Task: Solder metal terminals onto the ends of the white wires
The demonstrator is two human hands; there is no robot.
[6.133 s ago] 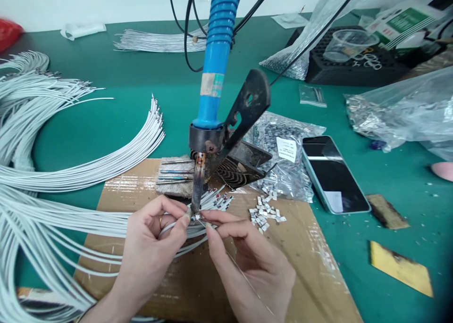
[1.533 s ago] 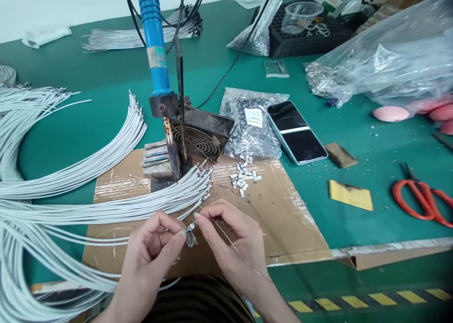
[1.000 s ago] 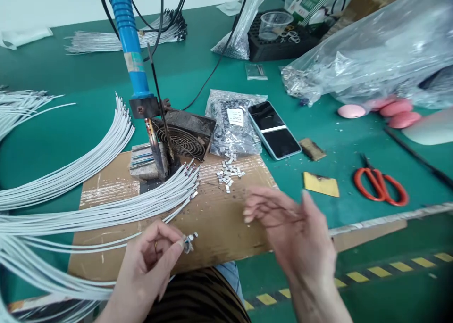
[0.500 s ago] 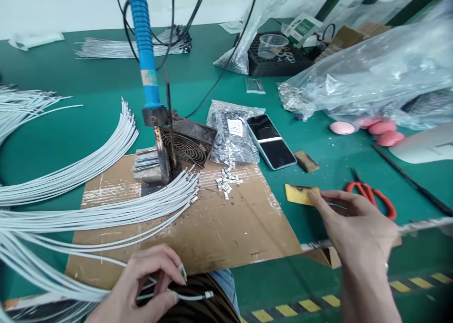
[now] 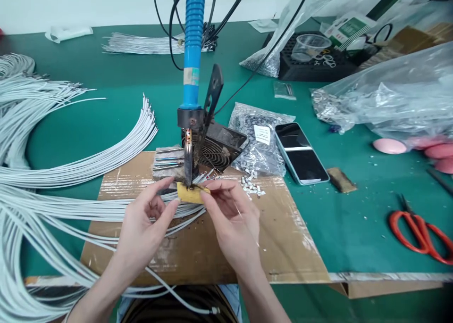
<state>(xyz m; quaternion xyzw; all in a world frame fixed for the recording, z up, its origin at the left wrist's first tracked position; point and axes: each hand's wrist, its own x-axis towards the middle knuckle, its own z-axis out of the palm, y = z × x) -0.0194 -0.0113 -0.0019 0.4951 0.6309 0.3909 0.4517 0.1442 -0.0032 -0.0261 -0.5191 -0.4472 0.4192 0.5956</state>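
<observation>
A yellow sponge (image 5: pixel 193 195), small and flat, is pinched at its right end by my right hand (image 5: pixel 231 219). My left hand (image 5: pixel 146 221) grips the same sponge by its left end between thumb and fingers. The tip of the upright blue-handled soldering iron (image 5: pixel 193 78) meets the sponge's upper edge, which looks dark. Behind and below my hands runs a bundle of white cables (image 5: pixel 109 210), partly hidden by them. One loose white cable (image 5: pixel 177 297) hangs over my lap, with a small connector at its end.
Cardboard (image 5: pixel 283 243) covers the bench below my hands. A small fan (image 5: pixel 215 153) stands behind the iron. Tiny white parts (image 5: pixel 252 185), a bag (image 5: pixel 260 136) and a phone (image 5: pixel 301 154) lie to the right, then a brown pad (image 5: pixel 341 180) and red-handled scissors (image 5: pixel 417 231).
My right hand has brought the sponge leftward to the iron's tip. My left hand has let go of the white cable, moved up and taken the sponge's other end. The view has shifted right.
</observation>
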